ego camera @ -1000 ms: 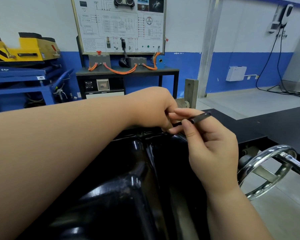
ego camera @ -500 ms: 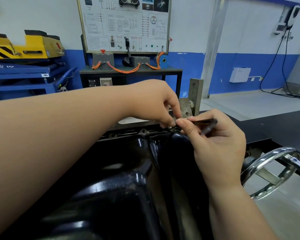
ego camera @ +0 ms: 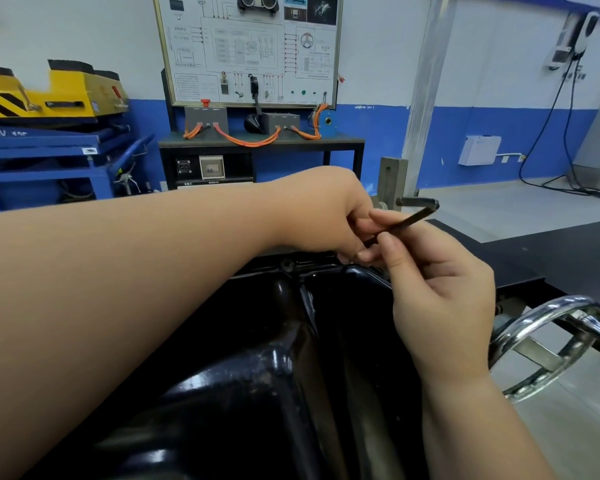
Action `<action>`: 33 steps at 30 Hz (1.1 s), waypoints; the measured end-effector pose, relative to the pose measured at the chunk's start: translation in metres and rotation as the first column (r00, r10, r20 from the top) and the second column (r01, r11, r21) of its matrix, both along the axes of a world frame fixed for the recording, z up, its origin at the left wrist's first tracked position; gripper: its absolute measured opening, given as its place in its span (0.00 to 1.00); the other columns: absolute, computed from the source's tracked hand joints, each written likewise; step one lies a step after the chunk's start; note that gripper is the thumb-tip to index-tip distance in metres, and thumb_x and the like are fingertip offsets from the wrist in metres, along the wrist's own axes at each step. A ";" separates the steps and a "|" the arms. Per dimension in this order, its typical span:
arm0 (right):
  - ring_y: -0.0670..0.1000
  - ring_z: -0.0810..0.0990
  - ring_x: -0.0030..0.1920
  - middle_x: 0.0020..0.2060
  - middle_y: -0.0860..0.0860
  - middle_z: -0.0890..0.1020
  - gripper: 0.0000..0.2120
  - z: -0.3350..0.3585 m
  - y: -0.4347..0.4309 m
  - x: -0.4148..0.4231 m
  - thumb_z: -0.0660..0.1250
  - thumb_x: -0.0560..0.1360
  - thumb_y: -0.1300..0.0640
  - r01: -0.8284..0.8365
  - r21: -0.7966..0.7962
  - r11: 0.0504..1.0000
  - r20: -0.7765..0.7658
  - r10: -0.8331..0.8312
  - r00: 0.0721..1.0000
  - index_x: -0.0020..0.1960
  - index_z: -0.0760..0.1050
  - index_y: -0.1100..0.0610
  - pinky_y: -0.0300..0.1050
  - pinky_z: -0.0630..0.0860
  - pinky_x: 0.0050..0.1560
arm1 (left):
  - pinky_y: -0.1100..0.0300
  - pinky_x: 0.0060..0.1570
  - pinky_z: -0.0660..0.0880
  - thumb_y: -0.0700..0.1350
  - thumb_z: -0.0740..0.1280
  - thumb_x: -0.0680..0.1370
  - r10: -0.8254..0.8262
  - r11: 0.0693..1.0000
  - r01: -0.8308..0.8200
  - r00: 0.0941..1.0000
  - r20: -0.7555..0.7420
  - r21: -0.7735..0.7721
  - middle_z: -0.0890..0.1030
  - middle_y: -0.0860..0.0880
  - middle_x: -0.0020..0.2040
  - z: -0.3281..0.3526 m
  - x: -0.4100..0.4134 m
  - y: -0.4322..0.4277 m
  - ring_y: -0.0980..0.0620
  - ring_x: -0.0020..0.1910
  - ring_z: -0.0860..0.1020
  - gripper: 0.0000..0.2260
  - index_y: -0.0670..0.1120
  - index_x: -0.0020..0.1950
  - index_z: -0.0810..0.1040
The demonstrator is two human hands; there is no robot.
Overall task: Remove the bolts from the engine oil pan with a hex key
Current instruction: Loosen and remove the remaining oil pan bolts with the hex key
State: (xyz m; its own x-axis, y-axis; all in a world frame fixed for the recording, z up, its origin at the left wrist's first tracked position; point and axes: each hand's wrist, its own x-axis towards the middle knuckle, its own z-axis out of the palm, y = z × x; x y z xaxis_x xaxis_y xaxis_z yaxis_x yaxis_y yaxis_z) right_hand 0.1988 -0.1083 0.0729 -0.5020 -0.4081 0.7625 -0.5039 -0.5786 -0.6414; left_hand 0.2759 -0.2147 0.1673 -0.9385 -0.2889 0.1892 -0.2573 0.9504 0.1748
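The glossy black oil pan (ego camera: 257, 368) fills the lower middle of the head view, its far flange running under my hands. One bolt head (ego camera: 286, 264) shows on that flange. A dark L-shaped hex key (ego camera: 407, 218) slants up to the right, its short leg pointing left at the top. My right hand (ego camera: 440, 299) pinches the long leg between thumb and fingers. My left hand (ego camera: 329, 216) reaches across with fingers curled at the key's lower end by the flange. The key's tip is hidden behind the fingers.
A chrome handwheel (ego camera: 551, 344) stands at the right, beside a black stand top (ego camera: 551, 251). A grey metal bracket (ego camera: 392, 181) rises just behind my hands. Farther back are a wiring display board (ego camera: 250, 50) on a bench and a blue and yellow lift cart (ego camera: 49, 126).
The hex key has swung up, so its bent end now rises above my right hand. Both hands stayed at the far flange, and the camera view dropped slightly.
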 end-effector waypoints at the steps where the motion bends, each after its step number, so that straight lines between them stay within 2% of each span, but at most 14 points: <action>1: 0.45 0.82 0.38 0.43 0.48 0.85 0.11 0.000 0.000 -0.001 0.64 0.75 0.66 0.017 0.003 1.000 0.014 -0.017 1.000 0.52 0.81 0.57 0.37 0.78 0.46 | 0.74 0.28 0.65 0.43 0.72 0.69 -0.003 1.000 0.003 1.000 0.010 0.006 0.73 0.58 0.21 0.000 0.000 0.000 0.64 0.26 0.72 0.11 0.52 0.28 0.75; 3: 0.45 0.82 0.37 0.40 0.48 0.85 0.08 0.001 0.000 -0.002 0.67 0.73 0.63 0.058 0.011 0.998 0.020 -0.058 0.998 0.48 0.82 0.55 0.38 0.78 0.44 | 0.74 0.30 0.66 0.47 0.72 0.70 -0.008 1.000 0.008 0.999 0.041 0.018 0.77 0.57 0.27 0.001 0.001 -0.001 0.65 0.28 0.73 0.05 0.52 0.34 0.80; 6: 0.45 0.81 0.35 0.34 0.46 0.83 0.03 0.002 -0.001 -0.003 0.72 0.69 0.59 0.094 -0.002 0.996 0.050 -0.094 0.994 0.40 0.80 0.52 0.36 0.76 0.40 | 0.77 0.32 0.64 0.47 0.71 0.72 0.005 1.000 -0.007 0.996 0.087 0.025 0.79 0.58 0.30 0.002 0.004 -0.005 0.69 0.30 0.73 0.08 0.58 0.36 0.76; 9: 0.48 0.78 0.34 0.35 0.49 0.80 0.06 0.002 -0.001 -0.003 0.72 0.69 0.57 0.171 0.006 0.985 -0.010 -0.171 0.985 0.37 0.76 0.54 0.35 0.74 0.37 | 0.79 0.31 0.64 0.45 0.70 0.73 0.022 0.999 -0.026 0.995 0.098 0.043 0.79 0.58 0.30 0.006 0.008 -0.007 0.71 0.28 0.73 0.06 0.57 0.41 0.78; 13: 0.56 0.77 0.35 0.33 0.55 0.78 0.09 0.003 -0.003 -0.003 0.73 0.69 0.58 0.145 0.013 0.989 0.026 -0.145 0.989 0.36 0.74 0.57 0.47 0.75 0.37 | 0.74 0.30 0.65 0.48 0.72 0.72 -0.005 1.000 0.003 0.998 0.064 0.029 0.79 0.56 0.32 0.006 0.007 -0.004 0.64 0.29 0.73 0.04 0.56 0.41 0.78; 15: 0.59 0.76 0.35 0.32 0.56 0.78 0.09 0.003 -0.004 -0.002 0.73 0.69 0.58 0.140 0.019 0.990 0.020 -0.141 0.990 0.36 0.73 0.57 0.50 0.75 0.37 | 0.71 0.31 0.65 0.51 0.72 0.71 -0.019 1.000 0.019 0.999 0.040 0.000 0.78 0.55 0.32 0.002 0.005 -0.001 0.60 0.31 0.73 0.04 0.55 0.38 0.79; 18: 0.62 0.77 0.35 0.34 0.59 0.78 0.06 0.004 -0.004 -0.001 0.72 0.70 0.57 0.106 0.036 0.994 0.027 -0.107 0.994 0.38 0.75 0.55 0.53 0.78 0.37 | 0.71 0.30 0.64 0.50 0.72 0.70 -0.024 0.999 0.025 1.000 0.012 -0.026 0.77 0.54 0.31 -0.001 0.001 0.000 0.60 0.29 0.71 0.05 0.51 0.39 0.81; 20: 0.60 0.78 0.35 0.36 0.57 0.80 0.03 0.005 -0.002 0.000 0.70 0.71 0.58 0.052 0.024 0.998 0.033 -0.053 0.998 0.41 0.77 0.50 0.52 0.79 0.37 | 0.72 0.30 0.64 0.49 0.73 0.70 -0.021 0.999 0.021 1.000 0.007 -0.030 0.75 0.55 0.29 -0.001 0.000 0.000 0.61 0.28 0.71 0.03 0.51 0.39 0.80; 22: 0.54 0.79 0.35 0.41 0.51 0.83 0.11 0.005 0.000 0.002 0.66 0.74 0.61 0.019 0.007 1.000 0.002 -0.019 1.000 0.48 0.79 0.45 0.44 0.78 0.39 | 0.73 0.29 0.65 0.47 0.73 0.69 -0.015 1.000 0.015 1.000 -0.005 -0.027 0.73 0.55 0.26 -0.001 -0.001 -0.001 0.64 0.27 0.71 0.04 0.50 0.38 0.80; 25: 0.48 0.81 0.35 0.45 0.47 0.85 0.14 0.004 0.001 0.005 0.63 0.75 0.64 -0.006 0.006 1.000 -0.030 0.007 1.000 0.53 0.79 0.49 0.39 0.77 0.43 | 0.70 0.28 0.64 0.45 0.73 0.68 -0.010 0.999 0.009 1.000 -0.016 -0.044 0.71 0.54 0.24 -0.002 -0.001 -0.002 0.63 0.25 0.69 0.05 0.47 0.35 0.79; 28: 0.47 0.80 0.30 0.43 0.46 0.85 0.11 0.003 0.001 0.004 0.64 0.74 0.64 0.011 0.006 1.000 0.005 -0.011 1.000 0.50 0.80 0.52 0.39 0.78 0.40 | 0.70 0.28 0.64 0.48 0.74 0.69 -0.006 0.999 0.006 1.000 0.002 -0.040 0.72 0.55 0.24 0.000 0.000 -0.002 0.62 0.26 0.70 0.08 0.48 0.34 0.78; 31: 0.46 0.77 0.25 0.38 0.46 0.85 0.06 0.005 0.000 0.002 0.69 0.71 0.61 0.072 -0.005 0.997 0.026 -0.072 0.997 0.43 0.80 0.50 0.38 0.76 0.35 | 0.69 0.29 0.64 0.51 0.73 0.70 0.005 0.999 -0.004 1.000 0.015 -0.043 0.75 0.55 0.28 -0.001 0.001 -0.002 0.60 0.28 0.71 0.07 0.50 0.36 0.78; 33: 0.48 0.75 0.24 0.35 0.49 0.83 0.04 0.005 -0.001 0.000 0.72 0.69 0.57 0.121 -0.013 0.993 0.048 -0.121 0.992 0.38 0.79 0.50 0.40 0.74 0.31 | 0.70 0.30 0.64 0.51 0.73 0.70 0.000 0.999 0.000 1.000 0.006 -0.033 0.75 0.55 0.29 -0.002 0.001 0.001 0.60 0.29 0.71 0.08 0.53 0.35 0.75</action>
State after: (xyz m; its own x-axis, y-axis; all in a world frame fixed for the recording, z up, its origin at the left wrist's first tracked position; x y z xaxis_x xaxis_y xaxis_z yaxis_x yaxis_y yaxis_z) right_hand 0.1993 -0.1088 0.0776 -0.5823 -0.3305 0.7428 -0.5403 -0.5254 -0.6573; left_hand 0.2769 -0.2139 0.1656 -0.9395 -0.2828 0.1932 -0.2584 0.9556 0.1420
